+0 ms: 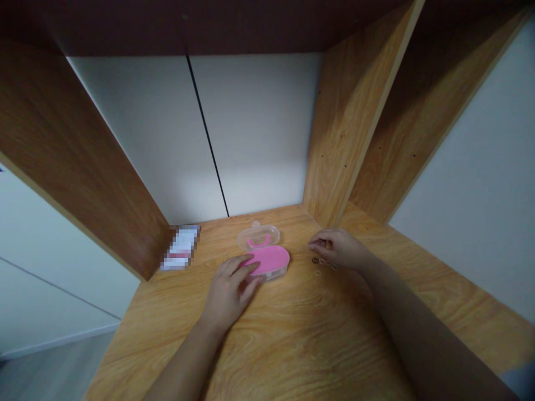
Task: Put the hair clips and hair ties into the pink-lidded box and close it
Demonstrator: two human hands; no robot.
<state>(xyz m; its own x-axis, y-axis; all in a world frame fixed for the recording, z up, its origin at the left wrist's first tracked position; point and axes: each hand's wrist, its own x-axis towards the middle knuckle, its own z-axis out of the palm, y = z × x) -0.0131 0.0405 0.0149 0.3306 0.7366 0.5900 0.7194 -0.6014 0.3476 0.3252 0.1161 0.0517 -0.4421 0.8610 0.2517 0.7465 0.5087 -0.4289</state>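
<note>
Head view, looking down into a wooden cubby. The two hands are well apart, one on each side of the work, and neither is clamped on anything firmly enough to show a clear grip.

The left hand (229,293) lies flat and relaxed, its fingertips (249,268) resting on a pink oval piece (270,260). That piece sits on the near end of a clear plastic case (258,238), which lies on the tabletop (267,340) towards the back of the cubby. A pink curved strip (258,243) shows through the clear far end, and a small tab sticks out from the rim at the far side.

The right hand (337,249) hovers to the right of the case, low over the tabletop, with its fingers (320,243) drawn together in a pinch. Whether they hold something small is too hard to tell. Just below them lies a loose scatter of tiny rubber rings (322,263), some brownish and some nearly clear.

Left of the case, near the back corner, lies a flat white packet (180,248), its printing blurred out. Wooden side panels (71,161) and a white back panel (254,128) with a dark vertical seam (208,136) enclose the tabletop.
</note>
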